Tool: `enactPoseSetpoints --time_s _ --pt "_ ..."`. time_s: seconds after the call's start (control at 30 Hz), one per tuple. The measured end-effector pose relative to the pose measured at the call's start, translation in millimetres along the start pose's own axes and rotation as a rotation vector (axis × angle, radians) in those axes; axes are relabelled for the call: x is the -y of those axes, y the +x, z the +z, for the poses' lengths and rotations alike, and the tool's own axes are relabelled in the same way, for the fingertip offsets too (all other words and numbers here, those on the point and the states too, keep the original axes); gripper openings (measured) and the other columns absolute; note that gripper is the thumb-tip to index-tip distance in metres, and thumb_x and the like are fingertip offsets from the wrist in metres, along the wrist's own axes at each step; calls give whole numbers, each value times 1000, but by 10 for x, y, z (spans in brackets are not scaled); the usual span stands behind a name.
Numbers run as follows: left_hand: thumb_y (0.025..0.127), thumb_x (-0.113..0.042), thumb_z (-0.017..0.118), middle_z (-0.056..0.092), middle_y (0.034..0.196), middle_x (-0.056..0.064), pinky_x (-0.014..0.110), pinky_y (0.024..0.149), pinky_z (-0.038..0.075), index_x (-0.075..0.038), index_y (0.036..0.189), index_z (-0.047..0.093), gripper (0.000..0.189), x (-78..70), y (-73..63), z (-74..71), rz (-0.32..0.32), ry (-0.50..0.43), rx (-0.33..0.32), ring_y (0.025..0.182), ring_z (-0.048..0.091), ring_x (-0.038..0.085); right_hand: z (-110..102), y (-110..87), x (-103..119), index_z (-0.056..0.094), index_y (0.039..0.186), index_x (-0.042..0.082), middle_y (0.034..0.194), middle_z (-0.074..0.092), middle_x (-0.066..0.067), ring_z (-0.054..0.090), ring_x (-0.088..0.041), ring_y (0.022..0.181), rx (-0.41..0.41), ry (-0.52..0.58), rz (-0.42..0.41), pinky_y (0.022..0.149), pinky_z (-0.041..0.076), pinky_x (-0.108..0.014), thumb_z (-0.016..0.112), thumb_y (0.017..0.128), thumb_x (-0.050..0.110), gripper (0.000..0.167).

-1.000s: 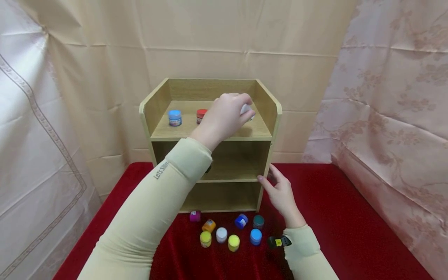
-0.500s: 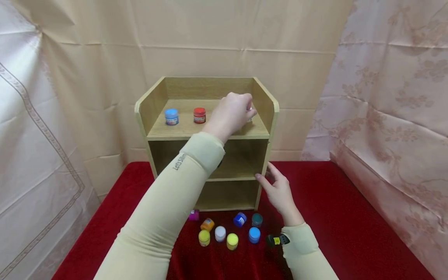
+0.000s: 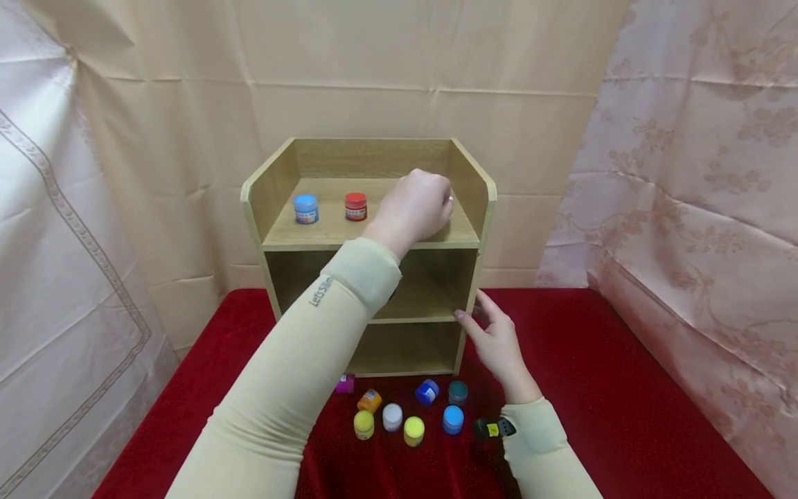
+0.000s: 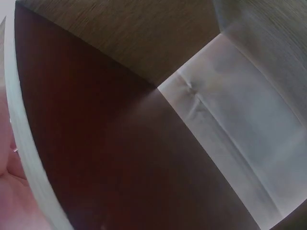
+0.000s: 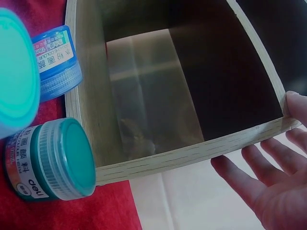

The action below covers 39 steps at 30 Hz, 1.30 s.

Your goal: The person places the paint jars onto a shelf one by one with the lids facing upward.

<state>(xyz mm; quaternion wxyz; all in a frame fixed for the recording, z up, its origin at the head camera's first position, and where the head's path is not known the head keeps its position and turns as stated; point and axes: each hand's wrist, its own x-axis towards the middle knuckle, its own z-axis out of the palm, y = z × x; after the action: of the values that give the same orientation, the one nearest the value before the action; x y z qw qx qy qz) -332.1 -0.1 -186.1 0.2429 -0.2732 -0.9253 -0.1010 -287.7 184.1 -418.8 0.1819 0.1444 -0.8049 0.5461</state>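
My left hand [image 3: 414,208] is over the right part of the top deck of a small wooden shelf [image 3: 299,246], fingers curled down around a white-lidded paint jar, now almost wholly hidden behind the hand. A light blue paint jar [image 3: 306,208] and a red paint jar [image 3: 356,206] stand upright on that deck, left of the hand. Lower down, my right hand [image 3: 499,350] grips the shelf's right side panel. Its thumb presses the front edge near the middle board, while the fingers [image 5: 240,179] lie along the outside.
Several paint jars lie or stand on the red cloth [image 3: 623,388] before the shelf: orange [image 3: 370,400], white [image 3: 392,417], blue [image 3: 427,392], teal [image 3: 458,393], light blue [image 3: 453,419] and yellow ones. A magenta jar [image 3: 346,383] is partly behind the left sleeve. Curtains hang behind.
My left hand has moved slightly right and lowered the white-lidded jar toward the deck, uncovering the red jar. The right hand keeps its hold on the side panel.
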Motion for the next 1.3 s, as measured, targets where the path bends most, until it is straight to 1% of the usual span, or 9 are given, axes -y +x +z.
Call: enactPoseSetpoints --time_s 0.13,0.2,0.37,0.53,0.77,0.87,0.97,1.13,1.3 --pt "97 -15 56 64 77 2 37 70 51 -9 79 67 22 10 -2 13 17 6 -11 74 59 21 4 -2 -7 50 150 17 139 61 -13 61 -32 124 1 -1 3 90 55 -49 70 98 26 57" --pt "98 -15 55 64 78 3 37 72 51 -9 80 68 23 11 -1 24 19 10 -20 76 58 21 6 -3 -7 50 150 17 139 61 -13 61 -32 124 1 0 4 90 55 -49 70 98 26 57" --pt "101 -15 54 67 84 4 38 76 52 -9 84 71 25 9 -8 58 1 16 -57 80 61 21 14 -3 -10 50 150 16 139 61 -13 61 -32 123 -1 0 -3 90 55 -50 70 98 26 56" --pt "101 -15 54 68 88 6 40 76 54 -8 87 74 26 4 -9 91 -17 44 -101 83 64 23 22 1 -11 51 150 16 139 61 -13 61 -32 123 -3 4 -13 89 56 -50 70 98 25 56" --pt "102 -18 54 68 94 7 41 78 56 -9 95 76 24 -17 0 111 -23 76 -83 88 67 25 20 -9 4 51 150 17 140 60 -12 60 -32 124 -5 6 -6 90 55 -50 70 98 25 56" --pt "102 -19 56 68 98 8 41 79 56 -8 99 74 21 -16 -26 103 -7 77 -99 90 68 26 22 -12 6 51 150 17 140 60 -12 60 -32 124 -4 5 -7 90 55 -50 70 98 24 56" --pt "102 -22 58 67 101 8 39 82 56 -7 103 71 20 -4 -74 83 31 67 -153 92 68 25 23 -13 5 51 150 17 140 60 -12 60 -32 124 0 7 -10 90 55 -50 70 98 24 55" --pt "101 -23 60 66 103 8 35 87 54 -6 103 69 19 27 -191 14 123 31 -288 96 65 25 13 -12 2 51 150 18 141 59 -11 59 -33 125 0 1 -11 90 55 -51 70 98 25 55" --pt "99 -21 61 69 104 7 33 88 53 -6 104 71 18 68 -370 -51 196 -6 -400 99 63 25 2 -9 3 51 150 19 141 59 -11 59 -33 126 2 1 -12 90 55 -52 70 98 25 55"
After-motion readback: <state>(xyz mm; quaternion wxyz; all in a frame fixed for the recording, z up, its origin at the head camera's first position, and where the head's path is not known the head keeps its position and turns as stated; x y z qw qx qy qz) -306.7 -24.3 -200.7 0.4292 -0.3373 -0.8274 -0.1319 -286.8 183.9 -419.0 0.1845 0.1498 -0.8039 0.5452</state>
